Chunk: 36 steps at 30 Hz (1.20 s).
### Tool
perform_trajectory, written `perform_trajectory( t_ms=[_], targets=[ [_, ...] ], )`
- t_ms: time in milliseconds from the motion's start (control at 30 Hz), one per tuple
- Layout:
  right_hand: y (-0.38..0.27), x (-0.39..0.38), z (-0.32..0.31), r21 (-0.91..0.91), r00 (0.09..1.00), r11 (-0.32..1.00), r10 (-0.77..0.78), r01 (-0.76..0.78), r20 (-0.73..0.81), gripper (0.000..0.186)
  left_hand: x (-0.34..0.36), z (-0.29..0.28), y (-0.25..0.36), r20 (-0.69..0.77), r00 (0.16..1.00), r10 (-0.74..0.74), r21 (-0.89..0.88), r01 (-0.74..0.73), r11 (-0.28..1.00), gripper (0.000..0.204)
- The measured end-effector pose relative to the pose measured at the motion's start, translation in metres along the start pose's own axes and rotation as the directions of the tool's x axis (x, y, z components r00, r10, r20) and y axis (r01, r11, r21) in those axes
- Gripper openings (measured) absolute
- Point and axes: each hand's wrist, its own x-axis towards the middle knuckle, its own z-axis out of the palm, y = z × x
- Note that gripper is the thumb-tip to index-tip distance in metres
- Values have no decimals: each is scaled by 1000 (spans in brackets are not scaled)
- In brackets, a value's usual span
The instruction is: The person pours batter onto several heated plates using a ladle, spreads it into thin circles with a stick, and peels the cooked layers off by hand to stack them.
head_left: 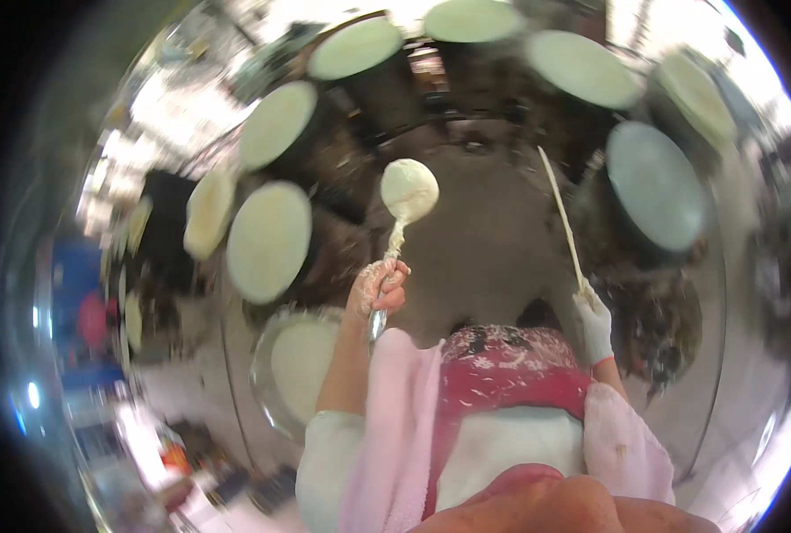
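Observation:
My bare left hand, smeared with pale batter, is closed round the handle of a ladle. The ladle's round bowl is coated or filled with the batter and is held over the floor, apart from the griddles. My right hand, in a white glove, grips a long thin pale stick that points away from me; what its far end is shaped like I cannot tell. Below my left forearm stands a wide basin of batter, partly hidden by the arm.
Several round griddles on dark stands form an arc around me, most covered with a pale batter sheet. One griddle at the right shows a grey-blue surface. Grey floor lies between them. A blue cabinet-like shape is at the far left.

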Motion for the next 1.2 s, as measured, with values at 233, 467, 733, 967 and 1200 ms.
perform_trajectory(
  t_ms=[233, 467, 733, 967, 1200],
  targets=[
    [-2, -31, -159, 90, 832, 971, -139, 220, -537, 47, 165, 215, -69, 332, 852, -405, 251, 334, 908, 33],
    [10, -30, -218, 216, 670, 966, 68, 140, -739, 46, 306, 390, -154, 455, 720, -523, 611, 174, 772, 35],
    [-23, 80, -218, -417, 544, 798, -136, -435, -828, 37, 403, 447, -307, 369, 854, -366, 693, 10, 721, 32],
    [-44, 137, -187, 102, 570, 994, 105, -37, -815, 38, 478, 403, -285, 484, 871, -79, 843, -441, 307, 29],
    [-88, 150, -164, -46, 432, 974, 56, -222, -900, 45, 501, 357, -171, 781, 617, 101, 595, -783, 184, 31]
  ],
)
